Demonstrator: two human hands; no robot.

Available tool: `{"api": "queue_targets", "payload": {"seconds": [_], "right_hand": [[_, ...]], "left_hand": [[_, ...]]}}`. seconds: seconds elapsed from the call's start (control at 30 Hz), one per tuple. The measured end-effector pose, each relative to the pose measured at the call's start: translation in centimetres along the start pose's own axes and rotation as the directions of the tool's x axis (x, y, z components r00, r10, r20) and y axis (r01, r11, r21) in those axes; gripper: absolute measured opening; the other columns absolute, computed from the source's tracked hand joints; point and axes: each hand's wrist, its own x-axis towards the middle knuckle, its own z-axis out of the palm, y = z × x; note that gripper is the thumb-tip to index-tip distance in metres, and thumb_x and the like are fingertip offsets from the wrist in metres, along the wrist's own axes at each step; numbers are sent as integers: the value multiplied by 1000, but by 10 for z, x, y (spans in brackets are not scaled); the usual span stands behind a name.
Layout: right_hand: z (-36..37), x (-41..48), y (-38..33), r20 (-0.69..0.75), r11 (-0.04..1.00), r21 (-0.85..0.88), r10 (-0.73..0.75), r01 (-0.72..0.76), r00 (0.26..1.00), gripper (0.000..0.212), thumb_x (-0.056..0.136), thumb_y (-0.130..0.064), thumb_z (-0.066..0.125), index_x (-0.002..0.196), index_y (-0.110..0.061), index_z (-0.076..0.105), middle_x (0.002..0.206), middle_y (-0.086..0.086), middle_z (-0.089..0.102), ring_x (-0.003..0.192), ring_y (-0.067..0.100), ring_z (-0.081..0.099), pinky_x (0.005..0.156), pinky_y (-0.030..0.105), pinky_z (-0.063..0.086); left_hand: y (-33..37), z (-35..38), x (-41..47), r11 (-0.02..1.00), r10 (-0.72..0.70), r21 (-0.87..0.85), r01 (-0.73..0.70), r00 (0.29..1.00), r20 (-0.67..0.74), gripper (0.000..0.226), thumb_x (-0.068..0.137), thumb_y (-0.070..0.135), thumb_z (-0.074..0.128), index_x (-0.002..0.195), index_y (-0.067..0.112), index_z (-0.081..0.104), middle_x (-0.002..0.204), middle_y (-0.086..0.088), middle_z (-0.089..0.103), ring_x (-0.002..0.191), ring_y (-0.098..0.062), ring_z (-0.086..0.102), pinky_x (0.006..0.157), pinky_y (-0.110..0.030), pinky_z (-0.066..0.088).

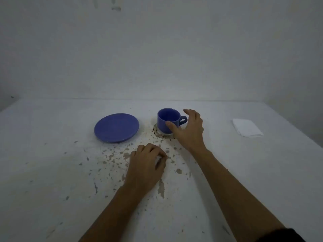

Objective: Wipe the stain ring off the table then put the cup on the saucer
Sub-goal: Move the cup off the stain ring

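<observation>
Your right hand (189, 130) is at the cup (169, 120): fingers spread wide, thumb tip touching the near side of the cup wall, the other fingers arched over and behind the handle, which points right. Not closed around it; beyond the thumb, I can't tell whether anything else is touching.

The cup is blue, upright, and looks empty. It's sitting on the stain ring (161, 133), a dark brownish circle showing around the cup's base on the left and near side. The ring's right part is hidden behind your hand.

The saucer (116, 128) is blue and lies flat on the table (52, 163), left of the cup, near it but not touching, with a strip of bare table between them.

Your left hand (148, 165) rests on the table nearer to you than the cup, fingers curled in loosely, knuckles up. Can't tell if anything is in it; there's a pale patch under the fingers, but that may just be table.

A folded white napkin (247, 127) lies flat on the table, well apart from the cup, out to the right.

The tabletop is white with chipped, flaking paint and brown specks, mostly between the saucer, the cup and your left hand.

A dark sleeve (286, 235) edge shows on your right arm at the bottom right.
</observation>
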Motion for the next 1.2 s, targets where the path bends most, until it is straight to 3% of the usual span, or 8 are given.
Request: {"api": "queue_targets", "payload": {"seconds": [0.1,0.33,0.6,0.97,1.2], "right_hand": [[8,9,-2,57,999,-44,26,-24,998,91,64,-66,72,136,-19,41,142,1,42,123,20,46,99,48,42],[21,16,1,82,999,-30,30,-28,996,86,58,-64,76,128,-26,44,130,-4,52,118,17,47,96,51,44],[13,25,-1,58,988,97,112,-117,992,82,58,-54,82,125,-20,47,125,-1,54,113,20,53,92,49,50],[-47,78,41,-156,978,-21,200,-205,967,89,57,-56,82,127,-16,46,126,2,55,113,21,54,88,45,54],[-63,101,73,-177,954,26,298,-298,938,89,61,-48,84,131,-12,42,132,6,50,120,24,49,93,40,53]], "left_hand": [[-1,1,2,999,34,4,-34,999,-38,14,88,36,52,97,31,62,104,8,62,93,-12,50,81,-32,43],[-2,2,1,997,70,18,-69,994,-82,14,87,34,54,94,27,64,99,5,64,88,-15,52,75,-31,42],[0,1,1,996,75,44,-71,995,-73,15,87,32,56,96,24,66,101,3,65,89,-17,54,76,-32,42],[1,1,0,996,91,21,-89,992,-89,11,85,25,62,93,20,68,96,1,67,87,-19,56,74,-33,44],[0,2,3,997,69,30,-67,995,-71,12,85,26,62,94,20,68,96,2,66,87,-18,55,75,-33,45]]}}
